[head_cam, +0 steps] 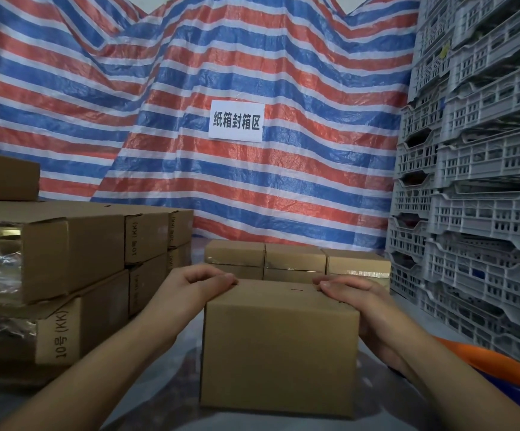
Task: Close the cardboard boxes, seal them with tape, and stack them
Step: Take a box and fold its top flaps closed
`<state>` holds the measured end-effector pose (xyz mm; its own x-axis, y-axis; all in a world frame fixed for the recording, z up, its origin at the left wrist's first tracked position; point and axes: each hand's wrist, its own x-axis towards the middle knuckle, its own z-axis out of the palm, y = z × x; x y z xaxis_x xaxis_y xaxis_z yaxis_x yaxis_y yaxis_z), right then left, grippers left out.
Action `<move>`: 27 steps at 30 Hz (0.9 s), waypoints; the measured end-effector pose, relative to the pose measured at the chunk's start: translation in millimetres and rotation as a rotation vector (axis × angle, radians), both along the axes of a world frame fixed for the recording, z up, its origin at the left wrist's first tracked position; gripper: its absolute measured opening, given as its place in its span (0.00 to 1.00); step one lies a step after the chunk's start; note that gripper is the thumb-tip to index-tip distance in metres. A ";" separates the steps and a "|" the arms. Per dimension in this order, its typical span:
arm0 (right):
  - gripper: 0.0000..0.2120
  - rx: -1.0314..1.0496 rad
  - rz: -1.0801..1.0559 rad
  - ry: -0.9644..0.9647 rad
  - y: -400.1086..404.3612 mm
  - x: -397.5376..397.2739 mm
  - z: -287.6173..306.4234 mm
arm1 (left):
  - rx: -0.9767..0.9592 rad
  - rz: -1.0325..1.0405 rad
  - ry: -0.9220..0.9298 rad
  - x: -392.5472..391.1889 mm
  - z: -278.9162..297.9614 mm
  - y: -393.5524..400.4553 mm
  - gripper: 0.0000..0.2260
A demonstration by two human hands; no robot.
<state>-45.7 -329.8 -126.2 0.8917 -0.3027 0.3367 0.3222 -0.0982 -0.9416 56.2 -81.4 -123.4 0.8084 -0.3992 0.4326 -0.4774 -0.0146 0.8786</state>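
A brown cardboard box (279, 346) stands upright on the table right in front of me, its top flaps folded down. My left hand (201, 283) holds its top left corner, fingers curled over the edge. My right hand (350, 292) holds the top right corner the same way, thumb pointing inward. Behind it sits a row of three sealed boxes (294, 262) with clear tape along their seams. No tape roll shows.
Bundles of flat-packed cartons (66, 259) marked "10号 (KK)" are piled at the left. Grey plastic crates (482, 181) are stacked high on the right. An orange and blue object (507, 374) lies at the lower right. A striped tarp (190, 88) with a white sign (236, 121) hangs behind.
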 end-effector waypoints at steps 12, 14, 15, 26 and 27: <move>0.17 -0.034 -0.024 0.022 -2.9 3.3 -3.0 | 0.422 0.128 -0.542 -49.5 48.8 -18.6 0.14; 0.16 -0.029 -0.011 0.024 -3.0 2.6 -2.3 | 0.625 0.085 -0.673 -64.9 48.6 -36.1 0.23; 0.15 -0.025 -0.003 0.025 -2.8 1.7 -1.5 | 0.750 0.084 -0.714 -69.9 46.8 -44.7 0.27; 0.08 -0.194 -0.045 -0.042 -6.2 0.7 -1.1 | 1.042 0.164 -0.778 -68.5 16.9 -63.2 0.30; 0.03 -0.275 -0.106 -0.088 -7.5 0.7 2.6 | 1.037 0.165 -0.778 -68.7 17.4 -62.6 0.30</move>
<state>-45.0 -337.3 -123.6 0.8239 -0.2787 0.4935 0.3758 -0.3832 -0.8438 -12.5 -144.0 -106.1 0.5587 -0.7478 0.3587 -0.7794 -0.6212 -0.0811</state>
